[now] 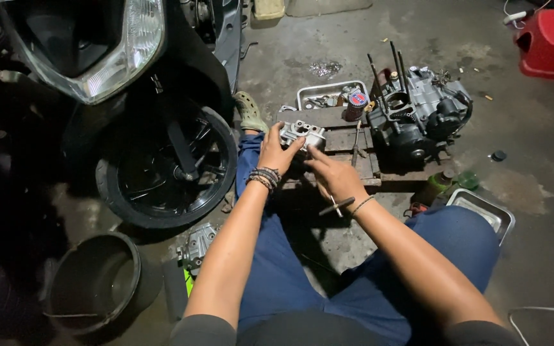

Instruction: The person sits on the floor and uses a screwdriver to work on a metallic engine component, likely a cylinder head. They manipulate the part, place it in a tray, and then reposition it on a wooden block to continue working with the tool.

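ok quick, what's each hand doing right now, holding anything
Left hand: closed around the grey metal engine part, holding it up.
Right hand: closed on a thin tool, fingertips touching the engine part.

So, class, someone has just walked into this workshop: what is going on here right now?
A person sits on the floor beside a scooter's front wheel. The left hand grips a grey metal engine part over a wooden pallet. The right hand touches that part with its fingertips while holding a small valve-like piece. A partly stripped engine stands on the pallet, with a metal tray of small parts behind.
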